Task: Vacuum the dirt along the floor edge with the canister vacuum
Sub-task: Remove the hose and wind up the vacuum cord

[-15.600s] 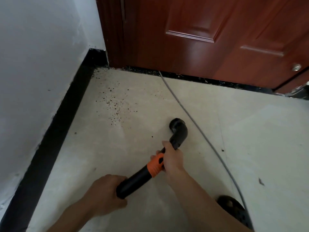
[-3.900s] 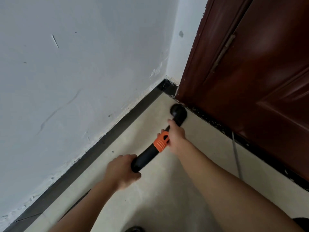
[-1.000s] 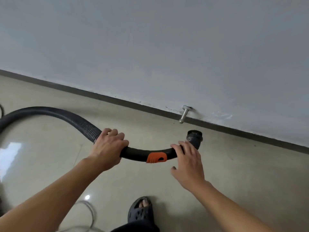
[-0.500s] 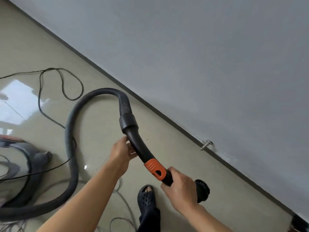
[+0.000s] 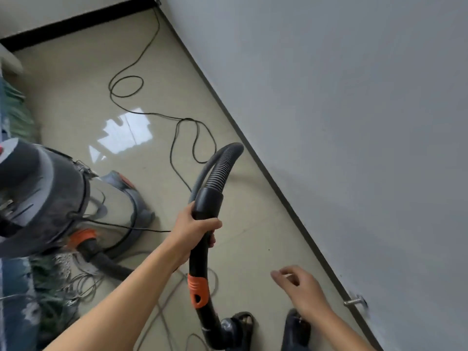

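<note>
Left hand (image 5: 195,228) grasping vacuum wand (image 5: 200,252), nozzle down.
Right hand (image 5: 298,287) released, fingers loose, beside wand; canister vacuum (image 5: 45,198) left.

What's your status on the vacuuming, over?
Left hand grips wand; right hand open, holding nothing. Nozzle by feet, away from wall. Cord looped ahead, canister left.
</note>
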A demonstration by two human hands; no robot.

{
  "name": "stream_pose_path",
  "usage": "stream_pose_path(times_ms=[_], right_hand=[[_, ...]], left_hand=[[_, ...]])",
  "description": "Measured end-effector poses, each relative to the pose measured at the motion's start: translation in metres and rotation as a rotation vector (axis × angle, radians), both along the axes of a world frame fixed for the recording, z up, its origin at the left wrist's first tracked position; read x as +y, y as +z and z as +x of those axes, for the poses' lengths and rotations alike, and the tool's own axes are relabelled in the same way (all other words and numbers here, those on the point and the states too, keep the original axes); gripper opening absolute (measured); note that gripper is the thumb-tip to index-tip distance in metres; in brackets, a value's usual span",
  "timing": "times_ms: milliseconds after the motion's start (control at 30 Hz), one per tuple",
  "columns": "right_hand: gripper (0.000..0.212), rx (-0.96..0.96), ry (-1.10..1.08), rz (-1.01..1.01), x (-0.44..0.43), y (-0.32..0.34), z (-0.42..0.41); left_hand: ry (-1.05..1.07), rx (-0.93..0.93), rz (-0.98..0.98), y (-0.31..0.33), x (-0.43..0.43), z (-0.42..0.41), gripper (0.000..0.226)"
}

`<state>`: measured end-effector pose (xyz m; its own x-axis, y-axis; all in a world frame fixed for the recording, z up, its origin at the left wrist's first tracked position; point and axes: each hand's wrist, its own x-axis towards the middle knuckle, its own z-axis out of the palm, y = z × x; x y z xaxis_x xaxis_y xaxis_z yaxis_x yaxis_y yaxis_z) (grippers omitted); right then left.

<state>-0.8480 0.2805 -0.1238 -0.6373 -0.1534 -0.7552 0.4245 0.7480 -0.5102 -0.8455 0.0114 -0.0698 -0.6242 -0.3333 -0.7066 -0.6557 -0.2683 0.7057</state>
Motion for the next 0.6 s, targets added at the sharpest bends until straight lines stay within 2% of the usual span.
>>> stream_pose_path(times_ms=[133, 200, 333, 400, 467, 533, 600], right_hand=[[0.047, -0.228, -0.326, -0.207, -0.042, 0.001, -0.063], [0.051, -0.366, -0.419, -0.350, -0.077, 0.006, -0.092], [0.060, -0.587, -0.554, -0.551, -0.136, 0.024, -0.120], [0.061, -0.639, -0.612, -0.534, -0.157, 0.040, -0.124], [0.052, -0.589, -0.556, -0.431, -0.172, 0.050, -0.120], [0.059, -0.459, -0.402, -0.332, -0.186, 0.057, -0.105], [0.047, -0.343, -0.189, -0.286, -0.198, 0.064, -0.083]], left_hand=[[-0.067, 0.007, 0.005, 0.027, -0.016, 0.046, 0.053], [-0.029, 0.024, -0.030, 0.039, -0.019, 0.066, 0.057], [-0.061, 0.011, -0.056, 0.066, -0.009, 0.114, 0.026], [-0.109, -0.017, -0.039, 0.080, -0.001, 0.132, 0.031], [-0.114, -0.063, -0.121, 0.089, 0.002, 0.148, 0.035], [-0.060, -0.141, -0.269, 0.093, 0.002, 0.167, 0.038], [0.035, -0.184, -0.389, 0.095, 0.001, 0.190, 0.040]])
